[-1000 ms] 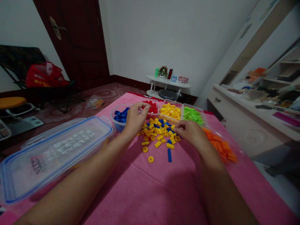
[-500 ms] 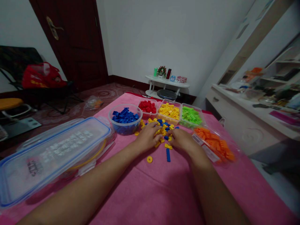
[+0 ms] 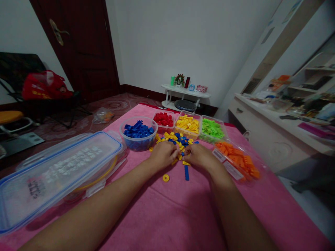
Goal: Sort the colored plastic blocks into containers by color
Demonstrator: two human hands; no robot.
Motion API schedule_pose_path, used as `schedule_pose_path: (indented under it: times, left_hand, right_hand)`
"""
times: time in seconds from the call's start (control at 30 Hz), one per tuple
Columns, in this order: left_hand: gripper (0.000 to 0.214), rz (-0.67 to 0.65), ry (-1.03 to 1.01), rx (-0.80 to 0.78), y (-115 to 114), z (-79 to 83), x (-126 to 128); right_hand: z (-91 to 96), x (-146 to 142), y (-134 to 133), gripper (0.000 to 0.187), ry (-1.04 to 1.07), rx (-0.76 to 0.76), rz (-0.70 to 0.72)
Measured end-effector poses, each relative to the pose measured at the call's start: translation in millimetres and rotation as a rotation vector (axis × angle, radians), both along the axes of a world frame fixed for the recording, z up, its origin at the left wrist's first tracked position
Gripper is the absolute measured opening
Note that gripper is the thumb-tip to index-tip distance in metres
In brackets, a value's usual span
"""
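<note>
A mixed pile of yellow and blue toy building blocks (image 3: 180, 138) lies on the pink cloth. At its near left edge my left hand (image 3: 163, 154) is closed, fingers curled down among the pieces; what they hold is hidden. My right hand (image 3: 198, 155) faces it from the right, thumb and fingers bent together at the pile. Between the two hands a small blue piece (image 3: 183, 154) shows, but I cannot tell whether either grips it. Nearer me lie a long blue strip (image 3: 186, 173) and a yellow ring-shaped piece (image 3: 165, 178).
Around the pile stand a round tub of blue blocks (image 3: 138, 134) and boxes of red (image 3: 164, 119), yellow (image 3: 187, 124), green (image 3: 212, 129) and orange blocks (image 3: 239, 160). Stacked clear lids (image 3: 60, 174) cover the table's left side. A white cabinet (image 3: 272, 136) stands to the right.
My left hand's fingers have curled in from a more spread pose, uncovering more of the pile behind. My right hand has shifted slightly left, its fingers drawn closer together.
</note>
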State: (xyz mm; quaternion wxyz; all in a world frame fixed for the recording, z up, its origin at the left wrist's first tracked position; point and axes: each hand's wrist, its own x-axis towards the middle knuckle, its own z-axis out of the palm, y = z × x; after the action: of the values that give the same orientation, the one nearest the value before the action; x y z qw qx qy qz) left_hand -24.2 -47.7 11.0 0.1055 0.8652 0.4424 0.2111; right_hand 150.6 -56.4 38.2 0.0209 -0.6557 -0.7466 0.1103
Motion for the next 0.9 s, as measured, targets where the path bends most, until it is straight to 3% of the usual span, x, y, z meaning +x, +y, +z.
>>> schedule_pose_path:
  times: [0.23,0.37,0.53,0.63,0.73,0.9]
  left_hand:
    - [0.044,0.049,-0.04,0.046,-5,-0.2,-2]
    - [0.03,0.029,-0.153,0.156,-5,-5.2,0]
    - [0.044,-0.136,-0.027,0.161,-9,-15.0,5]
    - [0.042,-0.227,0.06,0.13,-17,-15.8,11]
    - [0.037,-0.229,0.083,0.082,-26,-9.0,16]
    - [0.037,-0.104,0.03,-0.032,-30,7.2,15]
  right_hand:
    - [-2.8,-8,0,0.016,-0.048,0.072,-0.02]
    - [2.0,-3,4,0.02,0.029,0.127,-0.047]
    - [2.0,1,10,0.021,0.175,0.245,-0.076]
    - [-3.3,2,13,0.019,0.175,0.226,-0.04]
    - [-6.5,3,14,0.018,0.165,0.178,0.006]
    - [-4.1,4,9,0.019,0.222,0.015,0.082]
